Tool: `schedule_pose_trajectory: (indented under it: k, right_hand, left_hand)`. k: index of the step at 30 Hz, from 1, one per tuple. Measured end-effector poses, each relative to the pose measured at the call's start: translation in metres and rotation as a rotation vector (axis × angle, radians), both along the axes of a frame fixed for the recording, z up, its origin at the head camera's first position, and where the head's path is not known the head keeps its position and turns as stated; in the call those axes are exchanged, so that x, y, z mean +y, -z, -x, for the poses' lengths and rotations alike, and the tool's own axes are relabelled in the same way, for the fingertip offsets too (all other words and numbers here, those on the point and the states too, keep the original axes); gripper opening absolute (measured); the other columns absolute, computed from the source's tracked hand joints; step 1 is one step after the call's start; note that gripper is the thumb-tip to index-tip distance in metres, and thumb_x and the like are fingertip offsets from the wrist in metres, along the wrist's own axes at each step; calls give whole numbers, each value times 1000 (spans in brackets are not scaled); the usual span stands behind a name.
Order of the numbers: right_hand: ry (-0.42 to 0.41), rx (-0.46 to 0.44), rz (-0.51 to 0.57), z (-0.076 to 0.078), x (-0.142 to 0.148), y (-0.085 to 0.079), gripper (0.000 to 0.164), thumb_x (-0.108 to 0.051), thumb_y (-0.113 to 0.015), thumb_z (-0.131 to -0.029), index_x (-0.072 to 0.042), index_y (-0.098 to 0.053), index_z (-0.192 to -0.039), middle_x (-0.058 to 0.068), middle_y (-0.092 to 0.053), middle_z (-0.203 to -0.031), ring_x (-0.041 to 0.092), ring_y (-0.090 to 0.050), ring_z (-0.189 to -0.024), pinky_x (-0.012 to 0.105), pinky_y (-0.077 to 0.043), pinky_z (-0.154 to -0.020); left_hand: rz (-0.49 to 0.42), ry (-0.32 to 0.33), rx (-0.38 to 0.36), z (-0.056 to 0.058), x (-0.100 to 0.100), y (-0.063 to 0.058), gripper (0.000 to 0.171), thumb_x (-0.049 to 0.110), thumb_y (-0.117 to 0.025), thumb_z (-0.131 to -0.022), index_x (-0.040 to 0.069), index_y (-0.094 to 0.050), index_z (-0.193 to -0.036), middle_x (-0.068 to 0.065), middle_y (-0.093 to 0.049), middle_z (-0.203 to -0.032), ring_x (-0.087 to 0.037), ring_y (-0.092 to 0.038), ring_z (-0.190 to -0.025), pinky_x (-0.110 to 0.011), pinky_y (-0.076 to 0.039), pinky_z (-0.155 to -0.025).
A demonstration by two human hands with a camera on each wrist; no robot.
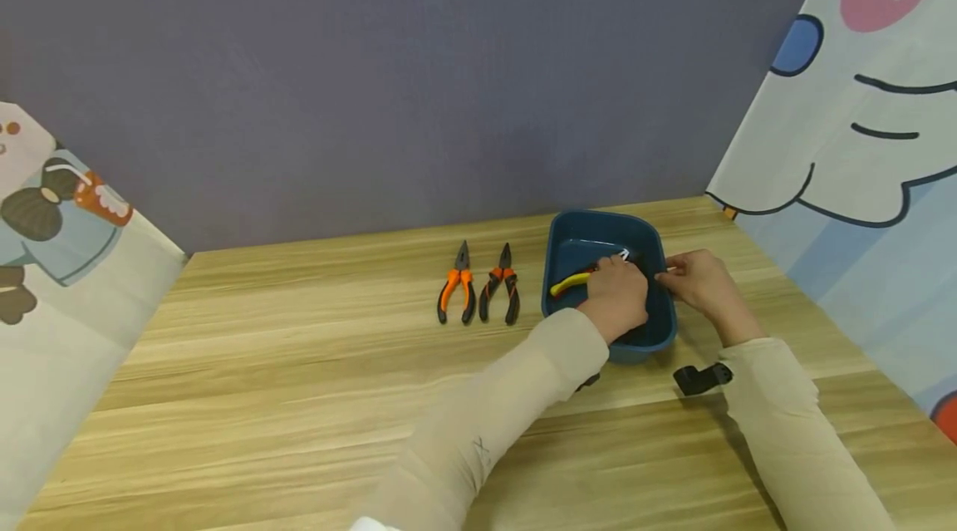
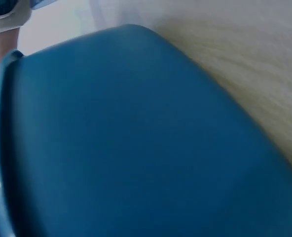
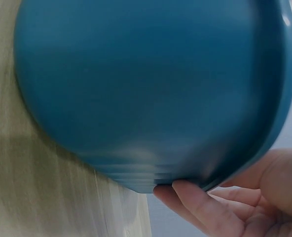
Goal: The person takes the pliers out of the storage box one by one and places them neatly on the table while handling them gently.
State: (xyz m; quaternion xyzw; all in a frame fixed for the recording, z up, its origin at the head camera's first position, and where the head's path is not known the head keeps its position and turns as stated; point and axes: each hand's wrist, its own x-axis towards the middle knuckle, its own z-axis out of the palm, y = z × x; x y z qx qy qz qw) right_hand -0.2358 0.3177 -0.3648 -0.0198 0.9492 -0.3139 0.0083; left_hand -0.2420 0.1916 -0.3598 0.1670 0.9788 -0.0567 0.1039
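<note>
Pliers lie side by side on the wood-grain surface (image 1: 284,365): an orange-and-black long-nose pair (image 1: 463,259) and, just to its right, a black pair with orange trim (image 1: 506,259), both with noses pointing away from me and handles spread. Near them, on the right, I have the dark blue plastic bin (image 1: 562,219) upright on the surface, holding a yellow-handled tool (image 1: 571,283) that lies partly under the left hand (image 1: 619,294). A pale tip shows just beyond that hand.

My left hand reaches down over the near wall into the bin, its fingers bent downward; the fingertips are hidden, so I cannot tell whether they hold the tool. My right hand (image 1: 699,282) pinches the bin's right rim, fingers narrow, and the right wrist view shows them against the outer wall. On the left wrist view, blue wall fills most of what I get.

Both arms wear cream sleeves (image 1: 486,406). A black camera mount (image 1: 703,379) sits by the right cuff. Behind everything I see a grey backdrop (image 1: 449,82).
</note>
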Motion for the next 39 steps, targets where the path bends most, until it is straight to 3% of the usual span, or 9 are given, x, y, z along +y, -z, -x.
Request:
schedule_pose_trajectory:
  k: [11, 17, 21, 28, 39]
  right_hand:
    - [-6, -13, 10, 0, 2, -1, 44, -12, -56, -92, 23, -49, -118, 37, -60, -104, 34, -69, -76, 39, -55, -64]
    - [-2, -7, 20, 0, 2, -1, 44, -11, -56, -92, 23, -50, -118, 36, -60, -104, 33, -69, -76, 38, -55, -64]
    - [-2, 2, 19, -1, 2, 0, 44, -11, -57, -91, 23, -50, -118, 36, -61, -103, 33, -69, -76, 38, -55, -64]
    - [-7, 5, 17, -2, 2, 0, 45, -11, -56, -91, 25, -49, -117, 35, -61, -103, 34, -68, -77, 38, -55, -65]
    - [-1, -6, 26, -3, 2, -3, 46, -11, -55, -91, 25, -48, -118, 35, -61, -104, 34, -68, -78, 38, -55, -65]
  left_hand:
    - [106, -55, 32, 5, 15, 10, 46, 46, -60, -88, 36, -50, -132, 7, -47, -131, -12, -44, -108, -25, -43, -87]
    - [141, -80, 97, 0, 19, 14, 39, 40, -48, -97, 32, -48, -135, 5, -45, -134, -12, -43, -112, -25, -42, -91]
    - [135, -82, 104, -3, 20, 12, 36, 36, -43, -100, 33, -48, -135, 5, -43, -138, -12, -42, -117, -24, -43, -91]
    - [106, -76, 114, -5, 20, 10, 31, 34, -46, -99, 35, -54, -129, 3, -49, -128, -11, -47, -109, -22, -50, -73]
    - [82, -36, 136, -3, 20, 12, 28, 34, -50, -97, 37, -58, -125, 6, -53, -126, -10, -50, -104, -21, -49, -70]
